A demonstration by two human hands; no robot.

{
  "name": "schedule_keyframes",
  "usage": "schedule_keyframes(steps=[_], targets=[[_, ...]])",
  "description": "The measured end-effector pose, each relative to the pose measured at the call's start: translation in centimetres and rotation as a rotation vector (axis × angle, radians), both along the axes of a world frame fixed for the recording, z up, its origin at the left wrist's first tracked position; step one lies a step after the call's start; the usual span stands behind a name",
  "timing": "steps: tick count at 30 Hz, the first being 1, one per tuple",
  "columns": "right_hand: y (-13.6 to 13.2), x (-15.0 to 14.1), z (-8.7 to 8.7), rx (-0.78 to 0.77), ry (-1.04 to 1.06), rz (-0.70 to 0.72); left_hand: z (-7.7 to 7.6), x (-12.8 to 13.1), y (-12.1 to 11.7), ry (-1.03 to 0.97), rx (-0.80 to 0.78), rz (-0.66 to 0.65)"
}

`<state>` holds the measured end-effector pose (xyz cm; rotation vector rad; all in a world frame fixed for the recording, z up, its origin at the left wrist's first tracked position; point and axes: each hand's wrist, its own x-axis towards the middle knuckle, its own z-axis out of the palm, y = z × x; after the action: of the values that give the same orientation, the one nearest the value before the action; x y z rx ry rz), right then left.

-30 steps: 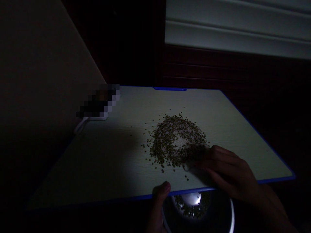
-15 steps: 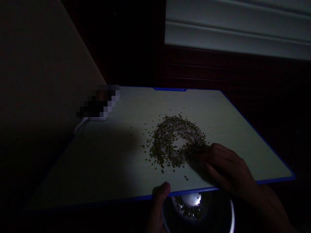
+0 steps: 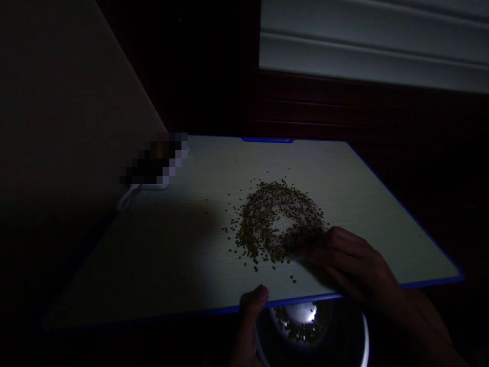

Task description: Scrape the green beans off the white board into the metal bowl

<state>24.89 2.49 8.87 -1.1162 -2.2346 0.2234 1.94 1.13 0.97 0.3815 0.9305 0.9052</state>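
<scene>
Though dim, grains (image 3: 262, 214) (loosely heaped) at the right hand (image 3: 357, 262).

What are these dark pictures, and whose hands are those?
There's no robot here: these are a person's own hands, seen by a camera worn on their head, looking forward and down. Small greenish bits, like beans or seeds, lie on a blue-edged board. The right hand reaches into their edge. The left hand has its thumb at the board's near edge, beside a bowl with more bits. It's too dark to tell what either hand holds.
</scene>
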Motion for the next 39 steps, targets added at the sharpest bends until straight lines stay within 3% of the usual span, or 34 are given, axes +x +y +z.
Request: schedule_keyframes(steps=[10,16,22,28,32,35,39], targets=[[-0.1,0.2,0.4,-0.048,0.006,0.075,-0.5,-0.1,0.2,0.033,-0.053,0.004],[-0.2,0.1,0.7,-0.04,-0.007,0.088,0.8,0.4,-0.8,-0.044,-0.358,0.046],[-0.2,0.1,0.4,-0.053,0.005,0.111,1.6,0.7,-1.1,-0.094,-0.474,0.049],[-0.4,0.2,0.4,-0.08,-0.009,0.127,0.8,0.3,-1.1,-0.072,-0.407,0.045],[-0.3,0.2,0.5,-0.08,0.007,0.148,0.3,0.0,-1.0,-0.063,-0.456,0.019],[-0.3,0.1,0.5,-0.074,0.006,0.151,1.0,0.2,-1.0,-0.142,-0.532,-0.011],[-0.3,0.1,0.5,-0.042,0.018,0.16,2.1,0.8,-0.9,-0.168,-0.532,0.063]])
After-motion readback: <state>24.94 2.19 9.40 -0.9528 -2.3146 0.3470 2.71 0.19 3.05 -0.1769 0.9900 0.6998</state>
